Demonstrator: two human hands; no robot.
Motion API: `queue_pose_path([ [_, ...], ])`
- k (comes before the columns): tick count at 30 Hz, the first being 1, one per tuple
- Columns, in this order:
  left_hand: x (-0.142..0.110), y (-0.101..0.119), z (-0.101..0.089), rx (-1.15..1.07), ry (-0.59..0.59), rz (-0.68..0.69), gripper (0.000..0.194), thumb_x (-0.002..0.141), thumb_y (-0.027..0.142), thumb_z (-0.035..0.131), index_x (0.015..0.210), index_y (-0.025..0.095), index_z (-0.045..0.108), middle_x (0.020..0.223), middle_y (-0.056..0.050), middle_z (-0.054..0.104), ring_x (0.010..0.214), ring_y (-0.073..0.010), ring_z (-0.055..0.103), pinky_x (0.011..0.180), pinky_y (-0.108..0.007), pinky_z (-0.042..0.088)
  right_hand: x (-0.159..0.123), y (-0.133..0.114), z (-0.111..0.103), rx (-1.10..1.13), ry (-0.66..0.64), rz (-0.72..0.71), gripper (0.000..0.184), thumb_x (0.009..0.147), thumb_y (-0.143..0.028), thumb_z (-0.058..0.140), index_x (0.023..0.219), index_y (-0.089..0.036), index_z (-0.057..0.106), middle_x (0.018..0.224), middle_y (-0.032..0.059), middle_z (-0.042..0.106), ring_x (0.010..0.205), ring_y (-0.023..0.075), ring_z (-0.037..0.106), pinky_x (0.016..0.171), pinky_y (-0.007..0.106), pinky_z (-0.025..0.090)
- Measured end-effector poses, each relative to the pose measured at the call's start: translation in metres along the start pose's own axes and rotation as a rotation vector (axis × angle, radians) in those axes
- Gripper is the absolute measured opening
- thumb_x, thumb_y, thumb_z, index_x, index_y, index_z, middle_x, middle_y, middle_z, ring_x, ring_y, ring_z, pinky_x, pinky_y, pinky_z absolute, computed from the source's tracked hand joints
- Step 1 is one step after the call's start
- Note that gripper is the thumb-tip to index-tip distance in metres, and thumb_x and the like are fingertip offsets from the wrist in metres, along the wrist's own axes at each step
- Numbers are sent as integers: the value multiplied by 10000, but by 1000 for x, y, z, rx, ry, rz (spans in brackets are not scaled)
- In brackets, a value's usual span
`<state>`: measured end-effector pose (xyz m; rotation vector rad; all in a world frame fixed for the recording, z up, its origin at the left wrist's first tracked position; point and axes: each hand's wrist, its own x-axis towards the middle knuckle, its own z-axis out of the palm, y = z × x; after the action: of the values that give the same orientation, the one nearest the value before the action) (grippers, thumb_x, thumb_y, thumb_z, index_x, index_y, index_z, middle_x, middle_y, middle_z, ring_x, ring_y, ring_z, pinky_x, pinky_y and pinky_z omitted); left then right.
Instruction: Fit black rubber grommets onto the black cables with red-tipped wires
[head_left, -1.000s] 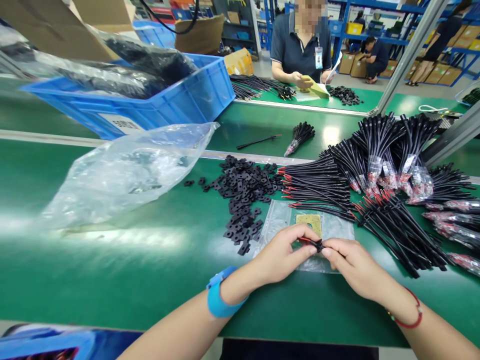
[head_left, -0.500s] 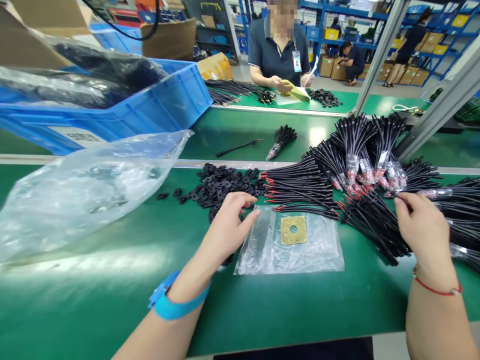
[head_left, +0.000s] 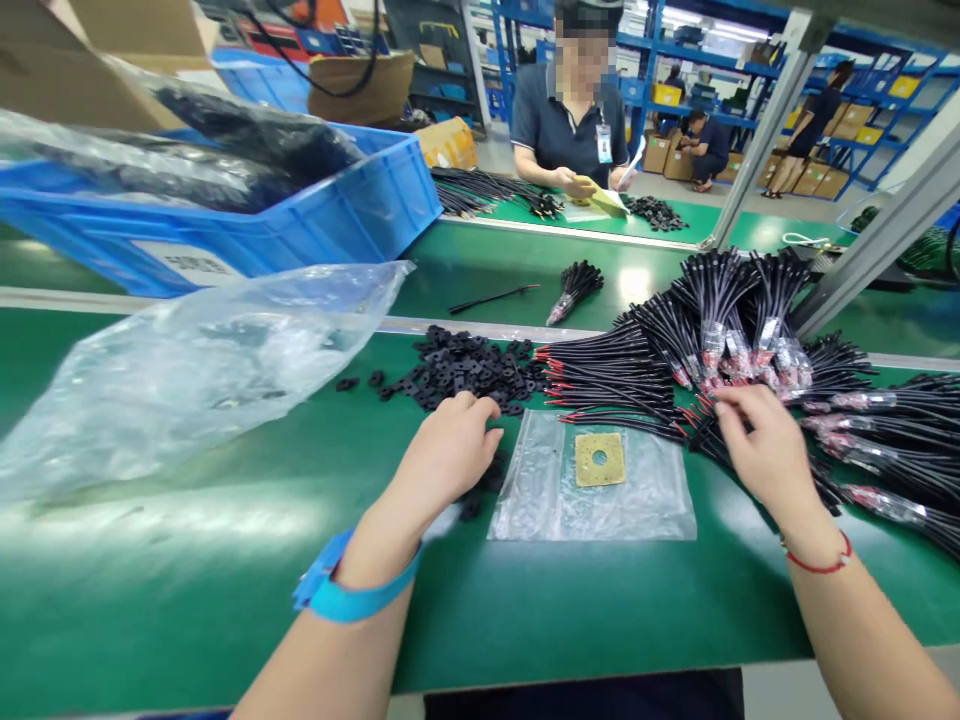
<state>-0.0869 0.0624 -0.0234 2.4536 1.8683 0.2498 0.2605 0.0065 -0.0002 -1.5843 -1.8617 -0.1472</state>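
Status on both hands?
Left hand at black rubber pieces; right hand on black wire leads; plastic bag with yellow pad between.

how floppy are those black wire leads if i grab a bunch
The wire leads will probably droop, since they lie bent and splayed in the pile. They look thin, so likely light. Overlapping, pulling a few may drag others along.

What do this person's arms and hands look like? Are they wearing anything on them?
Both arms are bare, with no sleeves or gloves. The left hand has a wide, bright blue wrist strap with a raised tab. The right hand has a thin red cord bracelet with a small pale bead.
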Motion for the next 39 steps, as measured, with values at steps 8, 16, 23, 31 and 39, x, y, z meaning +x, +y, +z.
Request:
queue_pose_path([
  [8, 3, -12, -7, -21, 28, -109, 162, 802, 125, 484, 896, 175, 606, 887, -98, 584, 880, -259, 566, 798, -365, 439, 44, -70, 80, -250, -463, -283, 234, 902, -206, 447, 1084, -159, 587, 1072, 124, 579, 975, 248, 516, 836, 363, 407],
  [16, 3, -9, -3, -114, -25, -15, 23, 780, 182, 605, 797, 181, 622, 858, -67, 589, 872, -230, 556, 802, -335, 423, 66, -60, 117, -311, -463, -250, 189, 865, -126, 431, 955, -122, 597, 926, 130, 585, 888, 235, 513, 771, 326, 374],
  [23, -2, 4, -1, -119, -16, -27, 80, 720, 133, 640, 695, 163, 570, 810, -101, 591, 889, -288, 542, 790, -400, 413, 72, -56, 108, -218, -425, -278, 122, 837, -167, 471, 847, -154, 592, 891, 100, 601, 865, 228, 527, 769, 322, 384],
  [31, 3, 13, -6, -470, 151, -5, 167, 814, 108, 483, 967, 172, 507, 820, -26, 572, 756, -168, 552, 708, -298, 440, 40, -53, 44, 136, -302, -384, 371, 903, -139, 347, 1228, -185, 522, 1032, 66, 598, 938, 162, 580, 822, 272, 453],
  [39, -11, 56, 5, -976, -65, 173, 180, 792, 120, 510, 946, 181, 582, 889, -24, 584, 746, -135, 522, 715, -291, 444, -22, -30, 47, -161, -591, -457, 459, 898, -116, 382, 1330, -240, 474, 910, 35, 608, 730, 139, 594, 621, 238, 465],
])
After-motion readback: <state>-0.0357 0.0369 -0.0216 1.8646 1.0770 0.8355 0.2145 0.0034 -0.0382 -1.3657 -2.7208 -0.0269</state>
